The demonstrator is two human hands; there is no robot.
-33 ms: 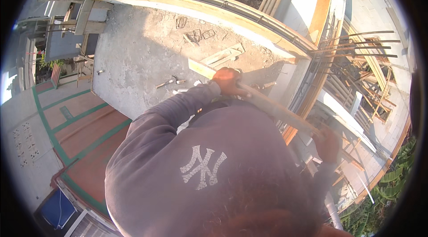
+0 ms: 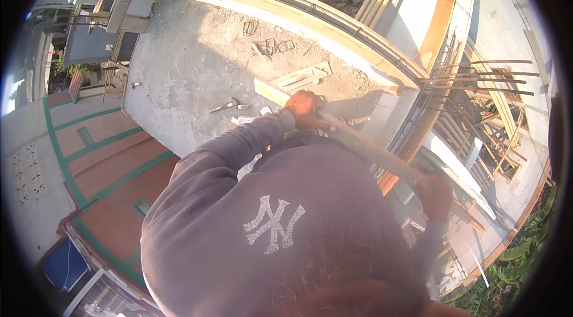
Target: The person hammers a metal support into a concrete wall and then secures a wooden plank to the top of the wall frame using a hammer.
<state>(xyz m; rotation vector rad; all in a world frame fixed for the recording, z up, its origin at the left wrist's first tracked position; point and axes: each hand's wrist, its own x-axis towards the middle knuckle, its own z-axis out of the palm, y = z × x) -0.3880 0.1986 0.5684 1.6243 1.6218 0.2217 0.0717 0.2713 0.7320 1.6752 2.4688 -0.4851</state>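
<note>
A long wooden board runs slantwise in front of my body, from the middle of the slab down to the right. My left hand is closed around it near its far-left end. Farther down the board, my right hand is wrapped round it; this hand looks faint and hazy. Part of the board's right side is blurred. Beyond my left hand, several loose wood offcuts lie on the concrete slab. Left of that hand rests a hammer.
Bent wire frames lie farther back on the slab. A long timber form with steel bars borders its far side. Bare rebar ends jut out at the right. A drop to a red-and-green floor is on the left.
The surroundings have shifted slightly in the view. Both hands keep their hold on the board, with the right hand a little to the right in the picture.
</note>
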